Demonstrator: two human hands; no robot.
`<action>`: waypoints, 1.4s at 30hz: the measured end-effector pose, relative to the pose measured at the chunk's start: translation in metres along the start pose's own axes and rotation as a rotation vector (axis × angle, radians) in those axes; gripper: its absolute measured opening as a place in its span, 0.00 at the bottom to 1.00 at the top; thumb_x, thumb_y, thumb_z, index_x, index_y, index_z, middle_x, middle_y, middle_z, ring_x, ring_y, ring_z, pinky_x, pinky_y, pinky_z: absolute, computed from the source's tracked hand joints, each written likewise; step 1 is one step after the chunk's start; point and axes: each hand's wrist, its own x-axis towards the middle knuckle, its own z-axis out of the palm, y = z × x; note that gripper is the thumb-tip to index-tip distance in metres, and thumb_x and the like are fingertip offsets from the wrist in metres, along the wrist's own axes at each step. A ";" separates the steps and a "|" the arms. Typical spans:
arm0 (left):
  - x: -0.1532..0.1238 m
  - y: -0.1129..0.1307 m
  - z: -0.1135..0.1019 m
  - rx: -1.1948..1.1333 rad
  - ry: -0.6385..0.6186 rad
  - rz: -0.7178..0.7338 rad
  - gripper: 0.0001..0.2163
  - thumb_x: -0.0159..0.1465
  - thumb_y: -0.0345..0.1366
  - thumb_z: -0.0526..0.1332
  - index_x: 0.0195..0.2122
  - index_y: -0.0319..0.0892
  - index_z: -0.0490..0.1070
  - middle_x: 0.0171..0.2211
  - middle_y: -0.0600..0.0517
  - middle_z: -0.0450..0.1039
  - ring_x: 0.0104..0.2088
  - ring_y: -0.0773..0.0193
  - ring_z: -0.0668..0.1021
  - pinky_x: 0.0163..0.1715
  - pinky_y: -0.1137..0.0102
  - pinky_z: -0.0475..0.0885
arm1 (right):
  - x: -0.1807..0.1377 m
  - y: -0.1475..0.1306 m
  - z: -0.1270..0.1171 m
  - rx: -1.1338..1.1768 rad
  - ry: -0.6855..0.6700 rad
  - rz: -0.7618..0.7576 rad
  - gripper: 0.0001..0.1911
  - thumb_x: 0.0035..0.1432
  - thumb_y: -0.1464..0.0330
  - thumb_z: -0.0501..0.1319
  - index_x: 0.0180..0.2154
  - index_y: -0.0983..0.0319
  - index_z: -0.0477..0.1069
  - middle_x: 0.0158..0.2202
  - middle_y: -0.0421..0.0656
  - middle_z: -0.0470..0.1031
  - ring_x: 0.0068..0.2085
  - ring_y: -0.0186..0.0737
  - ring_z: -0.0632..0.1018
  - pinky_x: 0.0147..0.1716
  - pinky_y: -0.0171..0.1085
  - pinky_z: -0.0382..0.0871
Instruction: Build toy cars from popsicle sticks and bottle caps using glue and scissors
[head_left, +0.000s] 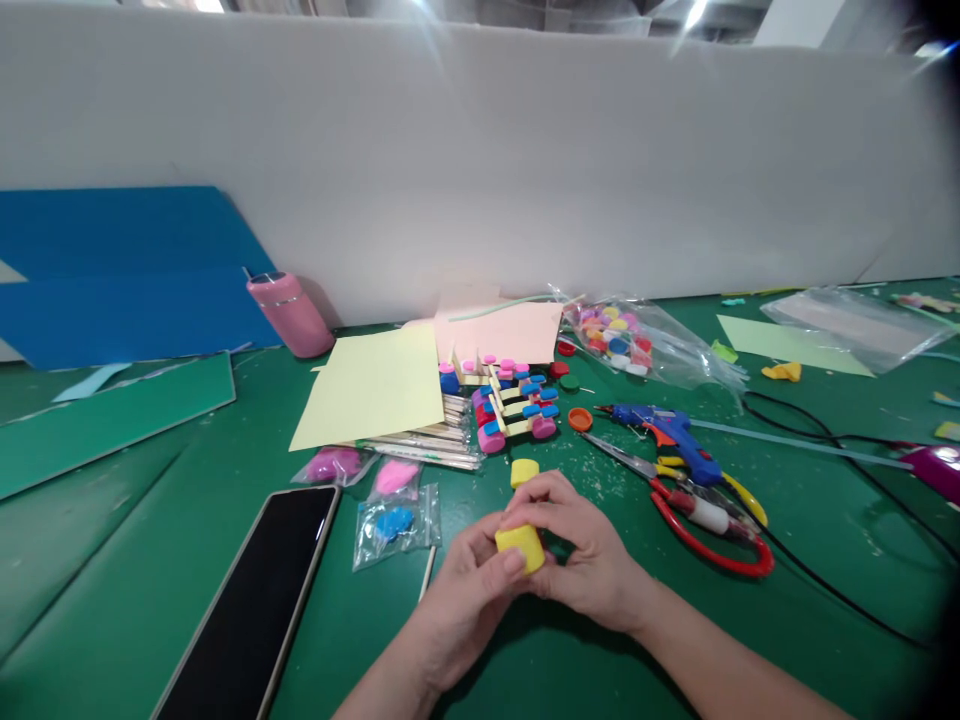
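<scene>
Both hands come together over the green table, pinching a small rounded yellow block (520,549) that looks like modelling clay. My left hand (472,580) is closed on its left side, the thumb pressed on its front face. Around the upper and right sides curl the fingers of my right hand (581,545). A second yellow block (524,472) lies just beyond the fingertips. Behind it stand several small models (517,405) made of pale sticks with pink and blue pieces. Left of the hands is a small zip bag with blue clay (394,523).
A phone (251,610) lies at the left front. Scissors (720,530) and a blue glue gun (667,430) with a black cable are on the right. Yellow paper (375,385) covers bundled sticks (427,445). Farther back are a pink tumbler (291,312) and a bag of colourful caps (615,335).
</scene>
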 end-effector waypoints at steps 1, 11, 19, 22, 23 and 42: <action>0.000 0.000 0.000 -0.002 -0.008 -0.003 0.13 0.49 0.37 0.66 0.35 0.39 0.74 0.27 0.51 0.70 0.29 0.66 0.72 0.31 0.72 0.67 | 0.000 0.000 -0.001 0.024 -0.001 0.018 0.14 0.47 0.66 0.65 0.40 0.58 0.71 0.38 0.42 0.66 0.40 0.39 0.69 0.42 0.38 0.65; 0.002 0.008 -0.005 0.060 0.191 0.034 0.07 0.52 0.34 0.64 0.32 0.39 0.74 0.26 0.53 0.68 0.25 0.72 0.68 0.26 0.77 0.64 | -0.002 0.002 -0.004 0.016 -0.031 0.031 0.26 0.50 0.60 0.62 0.51 0.60 0.63 0.47 0.46 0.62 0.50 0.42 0.64 0.51 0.40 0.57; 0.001 0.008 -0.003 0.086 0.169 0.016 0.05 0.55 0.34 0.61 0.29 0.37 0.73 0.23 0.54 0.65 0.24 0.72 0.66 0.24 0.77 0.62 | -0.005 0.002 -0.002 -0.051 -0.010 -0.007 0.27 0.46 0.63 0.66 0.49 0.60 0.65 0.44 0.45 0.64 0.48 0.42 0.66 0.50 0.39 0.58; 0.001 0.006 -0.005 0.060 0.190 -0.012 0.06 0.52 0.35 0.63 0.29 0.38 0.73 0.24 0.54 0.67 0.26 0.70 0.68 0.25 0.76 0.63 | -0.003 -0.002 -0.003 0.017 -0.055 0.018 0.23 0.47 0.62 0.65 0.46 0.61 0.67 0.43 0.45 0.64 0.46 0.41 0.67 0.49 0.39 0.59; 0.000 0.006 -0.005 0.054 0.196 -0.017 0.06 0.51 0.35 0.64 0.29 0.38 0.74 0.24 0.54 0.67 0.26 0.70 0.68 0.25 0.76 0.63 | -0.003 -0.002 -0.003 0.027 -0.065 0.019 0.21 0.48 0.63 0.65 0.45 0.61 0.68 0.42 0.45 0.64 0.45 0.40 0.67 0.48 0.38 0.60; 0.004 0.021 -0.006 0.054 0.302 0.282 0.03 0.54 0.33 0.61 0.28 0.39 0.70 0.24 0.55 0.67 0.22 0.72 0.68 0.24 0.75 0.64 | -0.002 0.012 -0.025 -0.161 0.376 0.162 0.14 0.63 0.64 0.45 0.44 0.60 0.64 0.40 0.46 0.70 0.39 0.40 0.72 0.38 0.40 0.68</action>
